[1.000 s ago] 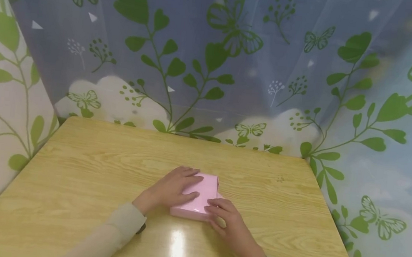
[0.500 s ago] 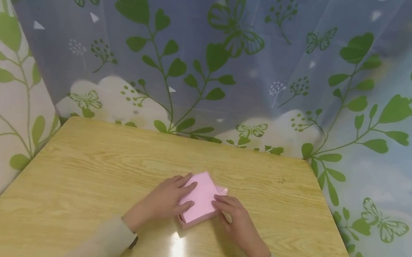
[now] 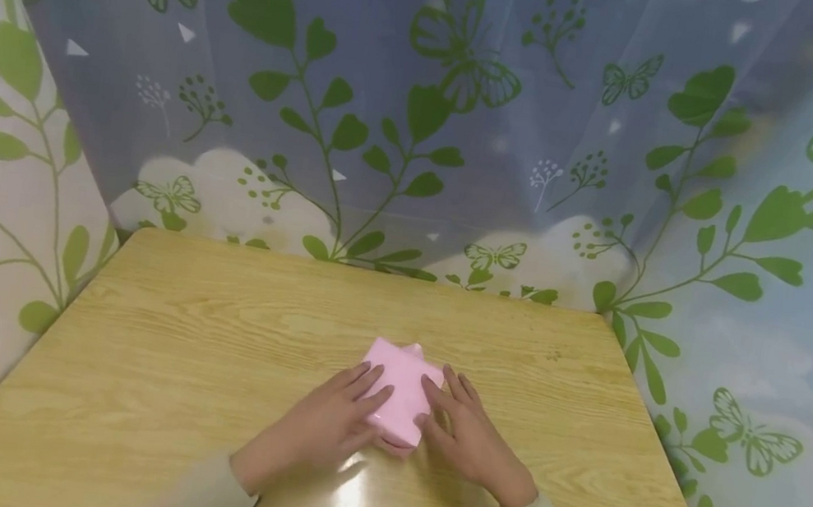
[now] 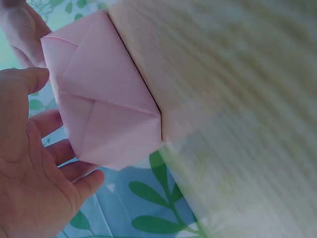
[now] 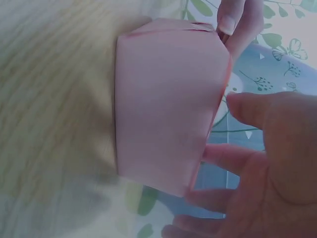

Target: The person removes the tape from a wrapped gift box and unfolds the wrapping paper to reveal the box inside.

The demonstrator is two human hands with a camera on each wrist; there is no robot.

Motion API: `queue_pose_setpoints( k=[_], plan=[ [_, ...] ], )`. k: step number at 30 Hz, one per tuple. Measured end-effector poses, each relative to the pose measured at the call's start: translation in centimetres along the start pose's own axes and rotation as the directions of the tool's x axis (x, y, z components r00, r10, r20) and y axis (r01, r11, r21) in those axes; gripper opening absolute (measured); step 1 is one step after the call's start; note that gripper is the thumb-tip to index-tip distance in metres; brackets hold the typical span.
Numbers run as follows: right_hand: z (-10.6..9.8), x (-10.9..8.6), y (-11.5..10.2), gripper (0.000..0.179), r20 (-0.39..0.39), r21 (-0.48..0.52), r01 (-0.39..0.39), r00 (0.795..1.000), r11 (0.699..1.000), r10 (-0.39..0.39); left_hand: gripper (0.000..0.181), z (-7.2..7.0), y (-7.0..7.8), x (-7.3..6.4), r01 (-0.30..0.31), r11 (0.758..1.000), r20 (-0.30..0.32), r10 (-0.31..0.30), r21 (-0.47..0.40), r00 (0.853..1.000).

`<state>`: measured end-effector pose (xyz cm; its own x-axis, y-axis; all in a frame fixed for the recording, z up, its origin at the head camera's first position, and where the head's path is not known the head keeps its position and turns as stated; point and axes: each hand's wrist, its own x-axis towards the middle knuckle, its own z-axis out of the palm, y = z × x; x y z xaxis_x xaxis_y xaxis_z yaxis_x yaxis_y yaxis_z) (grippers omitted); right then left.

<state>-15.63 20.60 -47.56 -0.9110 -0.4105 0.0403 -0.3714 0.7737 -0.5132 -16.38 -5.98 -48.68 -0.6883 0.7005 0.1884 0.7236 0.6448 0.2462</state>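
Observation:
A small box wrapped in pink paper lies on the wooden table, turned at an angle, with a bit of folded paper poking out at its far side. My left hand rests its fingertips on the box's left edge and top. On the other side, my right hand touches the right edge with extended fingers. In the left wrist view the near side of the pink-wrapped box shows overlapping triangular folds and creases. A smooth, flat side of the wrapped box faces the right wrist camera.
The wood-grain table reaches back to a blue curtain printed with green leaves and butterflies. Similar printed cloth hangs along the left and right sides. A bright light reflection lies on the tabletop in front of the box.
The pink-wrapped box has turned counterclockwise on the table, its protruding fold going from the right side to the far side. My right hand's fingers have moved forward along the right edge.

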Motion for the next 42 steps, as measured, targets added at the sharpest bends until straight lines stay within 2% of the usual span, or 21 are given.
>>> queue_pose_setpoints(
  k=[4, 9, 12, 17, 19, 24, 29, 32, 34, 37, 39, 42],
  plan=[
    [0.1, 0.1, 0.3, 0.061, 0.024, 0.005, -0.019, 1.000, 1.000, 0.019, 0.059, 0.4, 0.4, -0.3, -0.027, 0.999, -0.017, 0.028, 0.042, 0.999],
    [0.3, 0.4, 0.9, 0.062, 0.038, 0.072, 0.024, 0.999, 0.997, -0.027, 0.058, 0.6, 0.4, -0.4, -0.039, 0.995, -0.039, 0.043, 0.091, 0.998],
    [0.3, 0.7, 1.3, 0.062, 0.033, 0.151, 0.076, 0.996, 0.986, -0.082, 0.058, 0.5, 0.2, -0.3, -0.052, 0.996, -0.028, 0.054, 0.070, 0.998],
    [0.4, 1.5, 2.3, 0.060, 0.011, 0.316, 0.152, 0.986, 0.936, -0.164, 0.058, 0.1, -0.6, 0.3, -0.073, 0.997, 0.018, 0.073, 0.022, 0.997],
    [0.4, 1.8, 2.7, 0.060, 0.009, 0.358, 0.158, 0.985, 0.920, -0.173, 0.059, -0.1, -1.0, 0.7, -0.077, 0.997, 0.029, 0.076, 0.010, 0.997],
    [0.6, 2.5, 3.3, 0.060, -0.006, 0.401, 0.152, 0.987, 0.903, -0.164, 0.066, -0.3, -1.6, 1.5, -0.084, 0.996, 0.032, 0.085, -0.036, 0.996],
    [0.7, 2.6, 3.1, 0.057, -0.028, 0.393, 0.147, 0.989, 0.908, -0.147, 0.066, -0.2, -1.8, 1.8, -0.092, 0.995, 0.043, 0.094, -0.037, 0.995],
    [0.6, 2.6, 2.8, 0.050, -0.063, 0.356, 0.122, 0.992, 0.927, -0.106, 0.065, -0.1, -1.9, 1.7, -0.098, 0.994, 0.044, 0.100, -0.046, 0.994],
    [0.4, 2.7, 2.6, 0.037, -0.113, 0.320, 0.103, 0.991, 0.942, -0.070, 0.064, -0.2, -1.9, 1.7, -0.109, 0.993, 0.029, 0.111, -0.053, 0.993],
    [0.1, 3.3, 2.3, 0.006, -0.193, 0.266, 0.077, 0.981, 0.961, -0.025, 0.064, -0.1, -1.9, 1.8, -0.118, 0.992, 0.015, 0.119, -0.047, 0.993],
    [-0.1, 3.8, 1.9, 0.016, -0.212, 0.244, 0.054, 0.977, 0.968, -0.001, 0.063, -0.1, -1.9, 1.8, -0.118, 0.992, 0.013, 0.119, -0.043, 0.993],
    [-0.2, 4.6, 1.5, 0.033, -0.187, 0.170, 0.015, 0.982, 0.985, 0.017, 0.063, 0.0, -1.9, 1.8, -0.108, 0.993, 0.021, 0.109, -0.040, 0.994]
  ],
)
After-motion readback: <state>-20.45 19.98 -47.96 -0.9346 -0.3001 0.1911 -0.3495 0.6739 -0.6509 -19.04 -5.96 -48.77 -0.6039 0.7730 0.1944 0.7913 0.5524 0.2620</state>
